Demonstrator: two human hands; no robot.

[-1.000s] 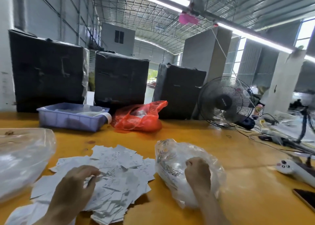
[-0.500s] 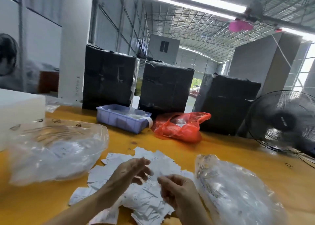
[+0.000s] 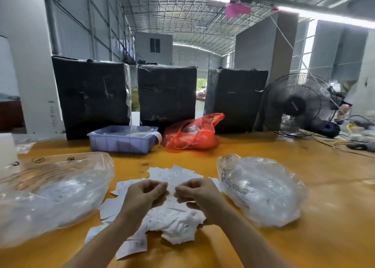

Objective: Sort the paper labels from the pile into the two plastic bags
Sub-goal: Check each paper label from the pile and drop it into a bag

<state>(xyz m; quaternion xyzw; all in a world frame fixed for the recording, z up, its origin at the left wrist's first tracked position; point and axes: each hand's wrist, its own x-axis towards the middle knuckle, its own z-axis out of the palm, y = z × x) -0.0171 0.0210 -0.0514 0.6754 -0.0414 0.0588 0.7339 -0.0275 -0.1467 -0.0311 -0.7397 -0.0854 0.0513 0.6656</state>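
Yellow tabletop (image 3: pixel 263 146) lies bare between the paper labels (image 3: pixel 174 217) and the far blue tray (image 3: pixel 119 142); two crinkled clear bags, left bag (image 3: pixel 50 192) and right bag (image 3: pixel 261 190), hold labels beside the pile; left hand (image 3: pixel 142 196) and right hand (image 3: pixel 197 192) hover curled over it, whether pinching labels I cannot tell.

R hand (image 3: pixel 197 192) left bag (image 3: pixel 261 188), now over labels (image 3: pixel 172 217).
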